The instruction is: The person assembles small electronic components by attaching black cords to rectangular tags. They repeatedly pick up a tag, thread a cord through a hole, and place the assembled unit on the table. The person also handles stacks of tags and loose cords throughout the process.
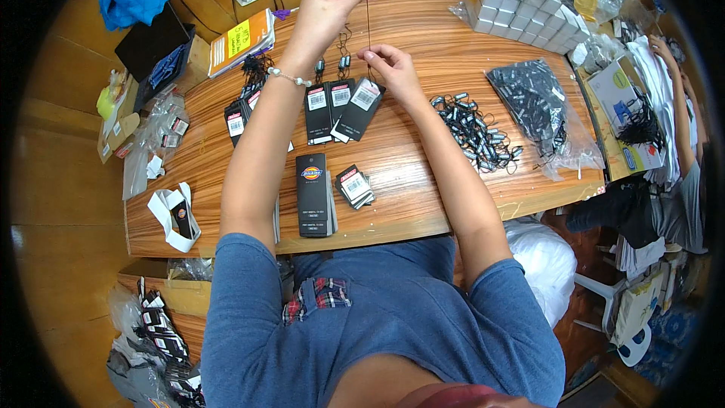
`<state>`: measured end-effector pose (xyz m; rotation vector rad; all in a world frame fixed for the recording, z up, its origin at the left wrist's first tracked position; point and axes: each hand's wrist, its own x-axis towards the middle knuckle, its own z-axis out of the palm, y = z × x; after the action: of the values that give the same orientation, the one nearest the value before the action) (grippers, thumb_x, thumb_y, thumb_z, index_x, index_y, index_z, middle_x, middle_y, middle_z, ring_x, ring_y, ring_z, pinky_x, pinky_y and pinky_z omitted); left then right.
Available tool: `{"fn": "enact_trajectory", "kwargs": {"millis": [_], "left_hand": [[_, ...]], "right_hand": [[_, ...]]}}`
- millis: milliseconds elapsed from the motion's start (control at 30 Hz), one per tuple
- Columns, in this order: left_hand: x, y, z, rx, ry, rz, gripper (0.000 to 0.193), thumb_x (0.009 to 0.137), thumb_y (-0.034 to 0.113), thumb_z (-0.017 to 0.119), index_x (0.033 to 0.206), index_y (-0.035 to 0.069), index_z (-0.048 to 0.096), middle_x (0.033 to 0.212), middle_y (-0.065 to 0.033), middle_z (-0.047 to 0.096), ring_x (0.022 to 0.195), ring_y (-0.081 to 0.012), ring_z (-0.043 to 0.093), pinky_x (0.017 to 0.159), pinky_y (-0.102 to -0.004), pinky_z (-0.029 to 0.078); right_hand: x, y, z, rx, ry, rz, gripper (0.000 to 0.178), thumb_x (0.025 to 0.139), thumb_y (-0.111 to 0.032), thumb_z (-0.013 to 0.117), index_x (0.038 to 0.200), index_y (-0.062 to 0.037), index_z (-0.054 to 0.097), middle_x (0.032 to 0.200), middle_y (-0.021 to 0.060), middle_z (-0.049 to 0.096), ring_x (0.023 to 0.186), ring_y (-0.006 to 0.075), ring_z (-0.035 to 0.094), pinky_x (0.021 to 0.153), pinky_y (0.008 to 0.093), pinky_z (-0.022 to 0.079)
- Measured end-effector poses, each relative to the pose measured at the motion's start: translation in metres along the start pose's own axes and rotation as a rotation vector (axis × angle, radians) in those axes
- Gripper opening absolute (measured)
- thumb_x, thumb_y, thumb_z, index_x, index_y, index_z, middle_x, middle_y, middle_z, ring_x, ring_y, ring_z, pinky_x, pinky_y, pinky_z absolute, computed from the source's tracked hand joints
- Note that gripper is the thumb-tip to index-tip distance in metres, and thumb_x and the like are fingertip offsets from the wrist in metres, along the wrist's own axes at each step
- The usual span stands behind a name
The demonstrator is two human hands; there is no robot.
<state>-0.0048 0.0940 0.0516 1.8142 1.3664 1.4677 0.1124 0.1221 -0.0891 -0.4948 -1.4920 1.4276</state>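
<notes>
Blue shirt [408, 313], white-labelled black tag [359, 112] below right hand [394, 72].

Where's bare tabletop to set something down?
Bare wood shows between the right hand and white boxes, between the small tag stack and right forearm, and between the white strap and left forearm. Crowded: centre, with black tags; right, with the cord pile and filled plastic bag.
</notes>
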Motion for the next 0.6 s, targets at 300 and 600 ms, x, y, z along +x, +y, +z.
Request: {"fn": "enact_trajectory", "kwargs": {"millis": [300, 600], "left_hand": [[-0.002, -0.012, -0.013, -0.042, -0.018, -0.071, 0.022, 0.086, 0.020, 0.056, 0.095, 0.002, 0.066, 0.086, -0.0037, 0.065, 0.081, -0.0091, 0.056, 0.077, -0.0227, 0.044], [-0.050, -0.098, -0.003, -0.091, -0.124, -0.272, 0.013, 0.083, 0.008, 0.052, 0.094, 0.001, 0.054, 0.093, -0.0043, 0.057, 0.083, -0.0088, 0.053, 0.072, -0.0227, 0.044]], "right_hand": [[0.001, 0.005, -0.002, 0.179, -0.077, 0.082, 0.018, 0.087, -0.010, 0.054, 0.094, 0.0052, 0.060, 0.084, 0.0088, 0.064, 0.078, 0.0143, 0.059, 0.074, 0.0257, 0.047], [0.002, -0.004, -0.005, 0.123, 0.072, 0.101, 0.016, 0.084, -0.014, 0.058, 0.089, -0.0011, 0.066, 0.092, 0.0034, 0.058, 0.085, 0.0128, 0.053, 0.079, 0.0236, 0.042]]}}
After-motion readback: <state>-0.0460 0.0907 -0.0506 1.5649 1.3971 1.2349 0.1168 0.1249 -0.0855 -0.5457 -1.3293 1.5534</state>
